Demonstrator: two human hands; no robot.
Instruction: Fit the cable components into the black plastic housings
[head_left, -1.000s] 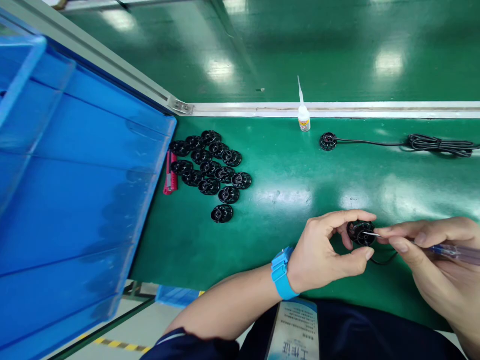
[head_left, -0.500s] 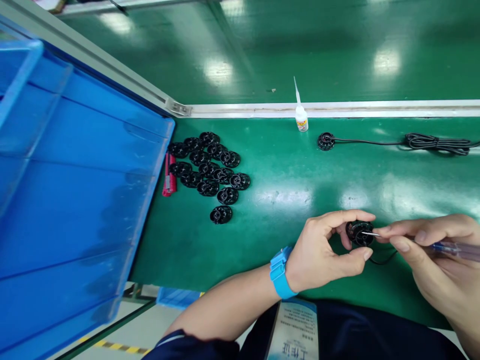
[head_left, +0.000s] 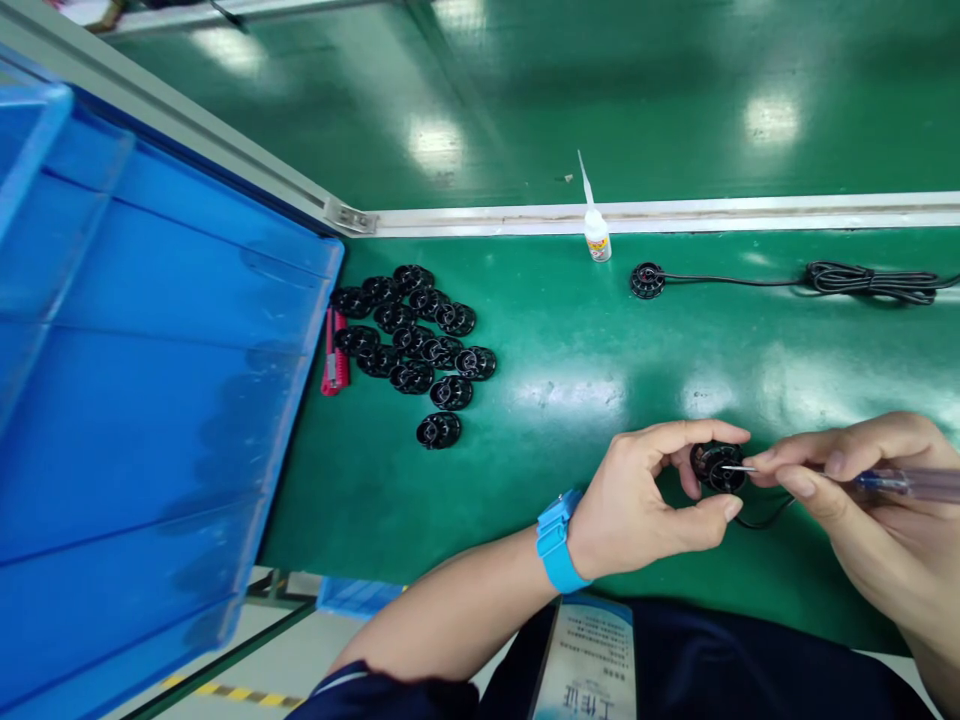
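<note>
My left hand (head_left: 645, 500), with a blue wristband (head_left: 555, 540), pinches a small black round part (head_left: 716, 466) between thumb and forefinger, just above the green table (head_left: 570, 400). A thin black wire (head_left: 761, 520) trails from the part. My right hand (head_left: 862, 510) grips a slim screwdriver (head_left: 900, 484) with a clear handle. Its metal tip rests in the middle of the black part.
A heap of several black round parts (head_left: 420, 345) lies at the left, beside a red utility knife (head_left: 334, 352) and a big blue crate (head_left: 142, 370). A small glue bottle (head_left: 596, 235) and another black part with a coiled cable (head_left: 870, 281) lie at the far edge.
Both hands keep the same hold on the part and the screwdriver. The view has shifted slightly; nothing on the table has moved.
</note>
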